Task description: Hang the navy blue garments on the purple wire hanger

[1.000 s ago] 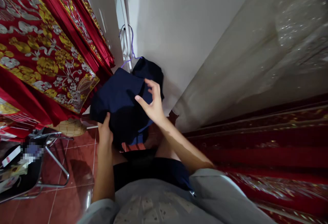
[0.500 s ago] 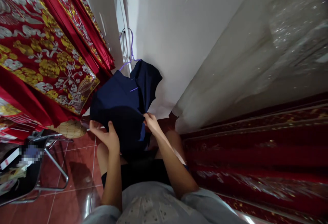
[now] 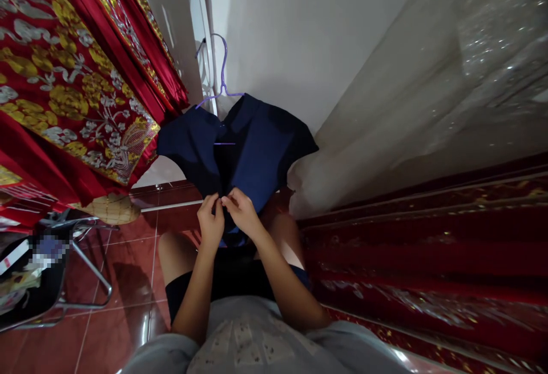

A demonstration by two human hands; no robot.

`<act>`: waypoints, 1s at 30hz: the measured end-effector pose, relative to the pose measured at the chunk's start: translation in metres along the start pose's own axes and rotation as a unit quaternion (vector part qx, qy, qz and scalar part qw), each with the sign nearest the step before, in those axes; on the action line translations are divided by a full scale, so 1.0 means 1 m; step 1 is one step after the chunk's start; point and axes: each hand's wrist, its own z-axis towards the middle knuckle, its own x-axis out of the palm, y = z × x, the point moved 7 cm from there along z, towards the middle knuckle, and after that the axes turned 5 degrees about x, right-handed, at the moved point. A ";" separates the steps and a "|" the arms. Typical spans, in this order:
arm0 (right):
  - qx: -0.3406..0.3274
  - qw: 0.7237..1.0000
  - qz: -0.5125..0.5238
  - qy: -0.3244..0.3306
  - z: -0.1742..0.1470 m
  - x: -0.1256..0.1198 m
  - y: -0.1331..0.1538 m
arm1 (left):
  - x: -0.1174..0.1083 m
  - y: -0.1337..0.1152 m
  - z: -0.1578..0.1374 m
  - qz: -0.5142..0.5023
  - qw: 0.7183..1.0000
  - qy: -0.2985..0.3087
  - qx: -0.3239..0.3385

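Observation:
A dark navy garment (image 3: 265, 148) with short sleeves hangs from a purple hanger (image 3: 222, 85), its front parted at the neck. Part of the hanger's lower bar shows as a thin purple line within the neck opening. At the garment's front edge, my left hand (image 3: 211, 220) pinches the cloth with thumb and fingertips. Close beside it, almost touching, my right hand (image 3: 242, 208) pinches the same front edge. Whatever small part lies between the fingertips is too small to make out. The garment's lower end falls toward my lap between my knees.
Red cloth with gold and silver embroidery (image 3: 81, 94) hangs at the left. Below it stands a folding chair (image 3: 85, 265) with items on its seat. A sheer pale curtain (image 3: 385, 105) and dark red drapery (image 3: 428, 248) fill the right. The hanger hangs by a white metal frame (image 3: 205, 14).
My left hand has moved right from the garment's side to its front edge and closed there. My right hand has shifted slightly left. The garment now spreads wider, facing me more squarely.

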 end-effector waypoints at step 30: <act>-0.042 0.980 0.187 0.056 0.088 -0.046 0.172 | -0.001 -0.115 0.111 -0.099 0.982 0.070 0.142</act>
